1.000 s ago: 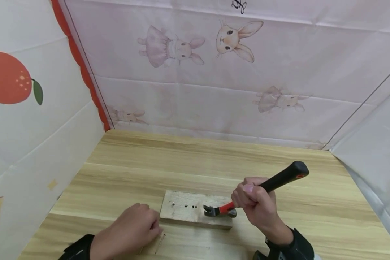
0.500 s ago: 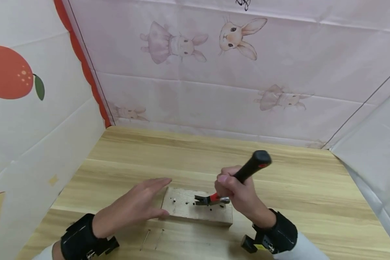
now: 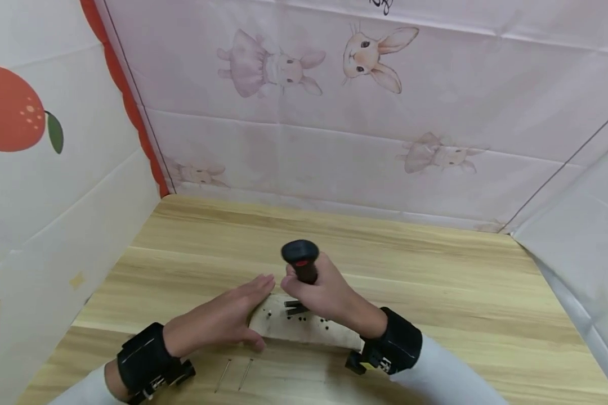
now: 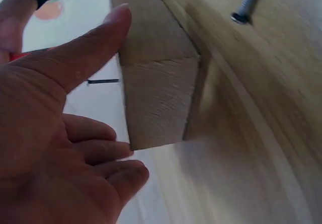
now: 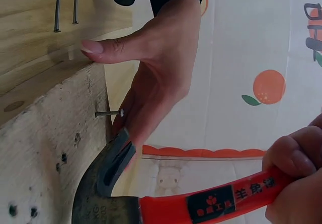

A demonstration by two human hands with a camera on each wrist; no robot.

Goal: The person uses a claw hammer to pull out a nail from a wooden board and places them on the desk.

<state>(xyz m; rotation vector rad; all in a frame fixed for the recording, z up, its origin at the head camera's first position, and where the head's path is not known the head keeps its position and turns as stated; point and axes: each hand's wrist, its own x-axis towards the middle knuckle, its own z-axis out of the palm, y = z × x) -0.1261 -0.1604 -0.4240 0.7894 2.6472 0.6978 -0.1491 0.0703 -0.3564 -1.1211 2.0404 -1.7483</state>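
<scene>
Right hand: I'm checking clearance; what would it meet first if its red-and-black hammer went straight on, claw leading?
Likely the thin grey metal nail standing in the pale rectangular wooden block, though depth is unclear.

a yellow wood table (image 3: 192, 242) with pale and brown stripes reaches to the far wall. there hangs a pink cloth (image 3: 309, 163) with creases. a bunny in a pink dress (image 3: 250, 64) lies sideways on it, with a brown bunny head (image 3: 361, 55) to the right. a small faint bunny (image 3: 423, 153) is lower on the right, and another faint bunny (image 3: 200, 173) is low on the left. a thin dark line (image 3: 564, 164) slants down the right side. a red wavy edge (image 3: 130, 112) meets the white left cloth (image 3: 81, 208), which shows a big orange (image 3: 7, 109) with a green leaf (image 3: 54, 133) and a little yellow star (image 3: 77, 280).
</scene>
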